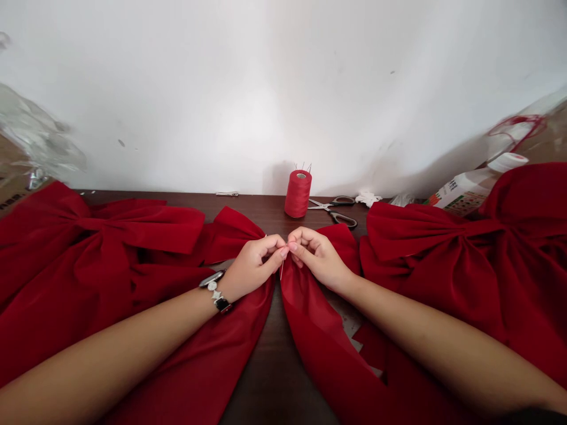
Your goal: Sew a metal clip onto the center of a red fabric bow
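My left hand (259, 262) and my right hand (316, 255) meet at the middle of a red fabric bow (233, 227), both closed in a pinch with fingertips almost touching. A thin, pale, needle-like sliver (282, 269) hangs just below the left thumb tip. Whatever lies between the fingertips is too fine to make out. The bow's loops spread to either side behind my hands, and its two long tails (305, 319) run toward me. My hands and wrists hide the bow's centre.
A spool of red thread (297, 195) with needles standing in its top is beside open scissors (334, 208). Red bows (101, 230) pile up on the left, others (460, 242) on the right. A white bottle (473, 183) leans at the right. A metal clip (227, 193) lies by the wall.
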Action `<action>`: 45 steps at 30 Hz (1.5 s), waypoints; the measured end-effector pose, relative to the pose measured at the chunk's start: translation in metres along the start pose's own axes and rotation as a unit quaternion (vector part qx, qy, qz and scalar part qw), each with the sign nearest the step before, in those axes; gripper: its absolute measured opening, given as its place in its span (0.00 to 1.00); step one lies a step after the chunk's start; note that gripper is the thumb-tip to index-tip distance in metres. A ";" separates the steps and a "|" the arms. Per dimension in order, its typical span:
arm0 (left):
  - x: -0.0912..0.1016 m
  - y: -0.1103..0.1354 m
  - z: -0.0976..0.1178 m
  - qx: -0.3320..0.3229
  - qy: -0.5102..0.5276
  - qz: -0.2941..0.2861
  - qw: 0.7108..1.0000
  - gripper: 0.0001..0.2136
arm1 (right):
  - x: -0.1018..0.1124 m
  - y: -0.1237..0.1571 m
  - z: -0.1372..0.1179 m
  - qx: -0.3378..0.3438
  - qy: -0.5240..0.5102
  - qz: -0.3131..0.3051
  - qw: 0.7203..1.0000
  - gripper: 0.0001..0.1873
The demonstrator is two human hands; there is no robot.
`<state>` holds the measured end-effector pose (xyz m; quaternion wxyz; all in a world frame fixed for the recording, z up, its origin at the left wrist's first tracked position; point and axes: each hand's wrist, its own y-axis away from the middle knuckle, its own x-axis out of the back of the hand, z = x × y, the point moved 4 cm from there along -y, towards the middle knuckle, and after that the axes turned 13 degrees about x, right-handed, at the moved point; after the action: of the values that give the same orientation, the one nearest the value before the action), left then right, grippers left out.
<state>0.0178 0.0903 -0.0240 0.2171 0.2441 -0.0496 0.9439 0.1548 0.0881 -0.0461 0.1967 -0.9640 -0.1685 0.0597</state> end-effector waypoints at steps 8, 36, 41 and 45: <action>-0.001 0.000 -0.002 -0.001 -0.005 -0.006 1.000 0.13 | 0.003 -0.002 -0.003 0.017 0.019 -0.003 1.000 0.18; 0.002 -0.001 -0.009 0.015 0.096 -0.020 0.995 0.14 | 0.054 -0.029 -0.058 0.078 0.139 0.100 0.982 0.08; 0.003 -0.001 -0.010 0.024 0.105 -0.021 0.994 0.15 | 0.032 -0.024 -0.064 0.081 0.219 -0.083 0.969 0.09; 0.003 0.000 -0.011 0.030 0.101 -0.024 0.994 0.15 | 0.020 -0.018 -0.054 0.049 0.271 -0.208 0.939 0.11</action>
<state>0.0108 0.0936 -0.0317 0.2362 0.1553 0.0071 0.9592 0.1783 0.0910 0.0095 0.2899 -0.8765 -0.3020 -0.2378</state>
